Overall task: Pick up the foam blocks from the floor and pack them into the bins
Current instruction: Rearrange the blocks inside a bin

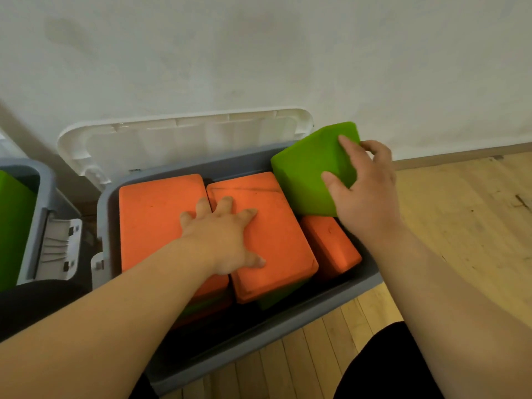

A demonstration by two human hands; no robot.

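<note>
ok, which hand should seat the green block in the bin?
Right. The right hand grips the green block, tilted over the far right corner of the bin, above a small orange block. The left hand lies flat on the middle orange block, fingers spread, holding nothing.

No text, label, brand, number or sign can be read on anything here.

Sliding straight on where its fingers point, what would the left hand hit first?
The left hand would probably meet the grey bin's far wall, past the orange blocks; depth unclear.
</note>
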